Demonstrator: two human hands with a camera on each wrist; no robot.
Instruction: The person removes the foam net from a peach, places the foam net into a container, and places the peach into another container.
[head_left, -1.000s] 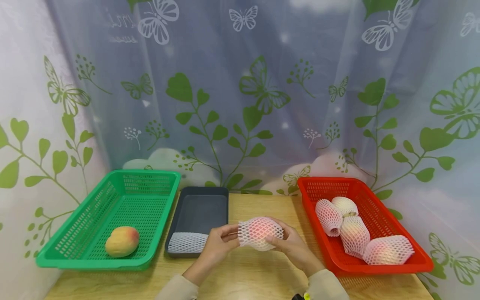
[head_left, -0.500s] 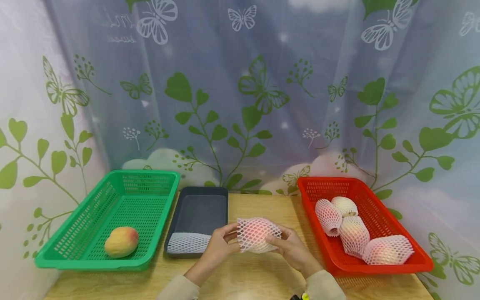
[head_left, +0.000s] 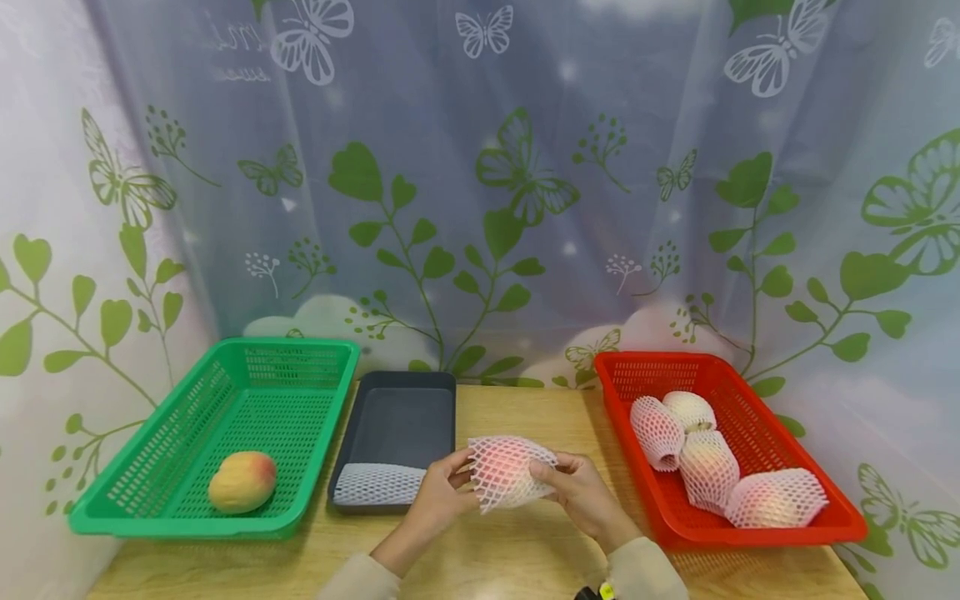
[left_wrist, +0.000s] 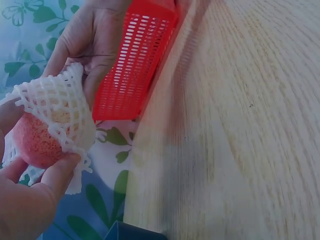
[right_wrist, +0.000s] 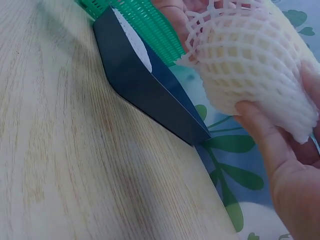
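Note:
A pink-and-yellow peach [left_wrist: 37,142] sits inside a white foam net [head_left: 504,473], held above the table between both hands. My left hand [head_left: 441,490] pinches the net's open edge on the left. In the left wrist view, the peach's pink end shows bare there. My right hand [head_left: 587,498] grips the netted peach from the right, its thumb on the net. In the right wrist view, the net [right_wrist: 245,65] covers that side of the fruit. Another peach [head_left: 242,482], without a net, lies in the green basket [head_left: 180,527] at left.
Between the green basket and my hands stands a dark grey tray [head_left: 405,417] with white foam netting [head_left: 378,483] at its near end. At right, a red basket [head_left: 757,537] holds several netted peaches [head_left: 708,468]. A patterned curtain [head_left: 465,250] hangs behind the wooden table [head_left: 517,567].
The foam net's left edge has spread wider and lower, and the peach has tilted slightly. Both hands have shifted a little left, with the right thumb now further over the net.

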